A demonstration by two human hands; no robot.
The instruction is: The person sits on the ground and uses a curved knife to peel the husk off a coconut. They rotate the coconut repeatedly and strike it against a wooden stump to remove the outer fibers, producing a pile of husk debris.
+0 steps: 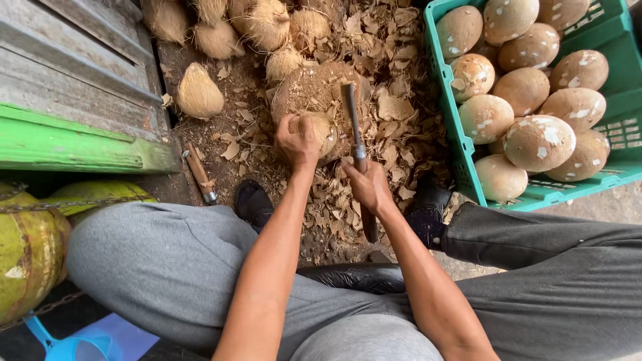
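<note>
Seen from above, the person sits with grey-trousered knees apart over a patch of ground littered with dry brown husk chips (394,107). The left hand (297,140) is curled down over a husked, fibrous coconut (321,130), fingers and palm pressed against its near side, holding it on a round, fibre-covered chopping block (317,87). The right hand (366,184) is closed around the handle of a long narrow blade tool (352,113), whose metal end lies over the block just right of the coconut, while the dark handle runs back under the wrist. Beyond the block lies a heap of pale, hairy coconuts (267,23), with one more (198,92) lying apart to the left, near a weathered grey wooden board with a bright green painted edge (80,144). A second tool with a wooden handle (199,174) lies on the ground beside that board. To the right stands a green plastic crate (618,100) with slotted walls, filled with smooth brown peeled coconuts (538,140) flecked with white patches. At the lower left are green unhusked coconuts (30,247) with a chain across them, and a blue plastic scoop (67,346). Black shoes (428,204) show between the knees.
</note>
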